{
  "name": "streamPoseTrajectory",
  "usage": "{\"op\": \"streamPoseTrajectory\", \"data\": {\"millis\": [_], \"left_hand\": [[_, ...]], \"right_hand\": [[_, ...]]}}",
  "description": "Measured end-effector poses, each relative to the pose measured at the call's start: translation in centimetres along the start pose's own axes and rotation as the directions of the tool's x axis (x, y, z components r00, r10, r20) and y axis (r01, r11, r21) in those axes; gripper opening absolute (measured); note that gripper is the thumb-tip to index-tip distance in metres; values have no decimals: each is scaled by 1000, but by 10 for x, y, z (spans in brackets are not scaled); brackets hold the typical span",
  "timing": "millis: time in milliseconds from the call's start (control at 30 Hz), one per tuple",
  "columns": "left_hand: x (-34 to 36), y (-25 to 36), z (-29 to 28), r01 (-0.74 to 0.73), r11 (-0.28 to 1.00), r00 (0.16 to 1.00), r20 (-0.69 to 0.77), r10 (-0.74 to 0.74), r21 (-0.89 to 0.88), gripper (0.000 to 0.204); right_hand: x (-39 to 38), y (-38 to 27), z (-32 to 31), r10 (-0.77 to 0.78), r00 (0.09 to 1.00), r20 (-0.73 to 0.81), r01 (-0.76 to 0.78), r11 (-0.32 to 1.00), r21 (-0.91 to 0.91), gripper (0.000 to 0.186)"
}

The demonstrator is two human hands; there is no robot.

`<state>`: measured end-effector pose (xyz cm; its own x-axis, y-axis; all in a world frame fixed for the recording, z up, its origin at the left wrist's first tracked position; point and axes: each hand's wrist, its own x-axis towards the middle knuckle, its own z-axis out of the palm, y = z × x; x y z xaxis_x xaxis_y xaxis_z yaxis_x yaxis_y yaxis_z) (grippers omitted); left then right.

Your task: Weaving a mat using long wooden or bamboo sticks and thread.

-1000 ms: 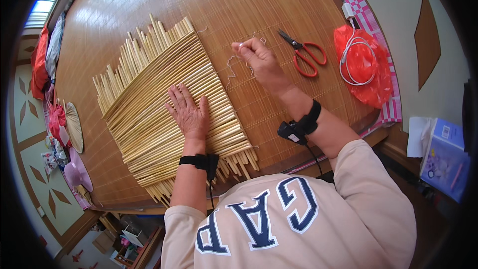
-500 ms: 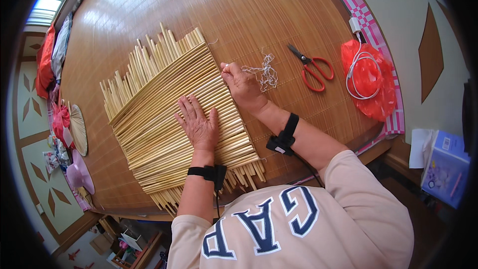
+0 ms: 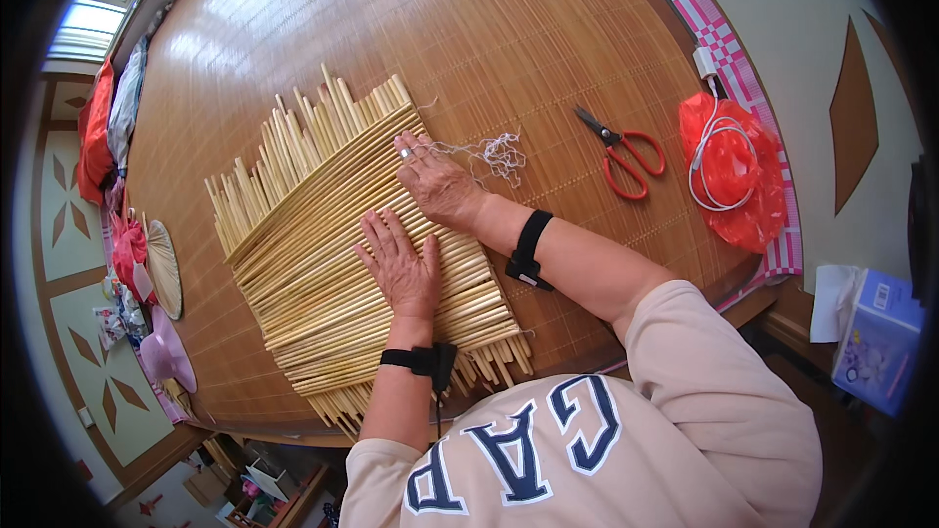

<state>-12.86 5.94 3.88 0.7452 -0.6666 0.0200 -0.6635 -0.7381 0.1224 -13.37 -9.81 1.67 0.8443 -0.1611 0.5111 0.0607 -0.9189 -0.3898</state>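
Pale, straight round sticks lie side by side as a mat [image 3: 323,264], with uneven ends poking out along its far left and near sides. My left hand [image 3: 403,269] rests flat on the middle of the sticks, fingers spread. Over the mat's right edge lies my right hand [image 3: 440,191], its fingers stretched out on the sticks, one wearing a silvery band. Thin white thread [image 3: 502,156] runs from beside the right fingers into a loose tangle on the brown surface; whether those fingers press on it is hidden.
Red-handled scissors [image 3: 623,154] lie open to the right of the thread. Beyond them sits a red plastic bag [image 3: 734,181] with a white cable [image 3: 722,205] coiled on it. A hand fan [image 3: 163,271] and a pink hat [image 3: 166,350] are along the left edge of the brown slatted surface [image 3: 469,29].
My right hand has moved left from beside the mat's edge onto the sticks, and its closed fingers have straightened. The left hand stays flat. The whole view has shifted slightly.
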Motion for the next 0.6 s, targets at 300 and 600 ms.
{"op": "streamPoseTrajectory", "data": {"millis": [300, 600], "left_hand": [[1, -18, -8, -30, 971, 998, 53, 44, -237, 69], [72, -36, -31, -223, 932, 965, -202, 169, -286, 56]], "right_hand": [[2, -4, 1, 44, 999, 0, -44, 996, 73, 17], [1, -3, -3, 63, 998, -5, -62, 992, 108, 14]]}}
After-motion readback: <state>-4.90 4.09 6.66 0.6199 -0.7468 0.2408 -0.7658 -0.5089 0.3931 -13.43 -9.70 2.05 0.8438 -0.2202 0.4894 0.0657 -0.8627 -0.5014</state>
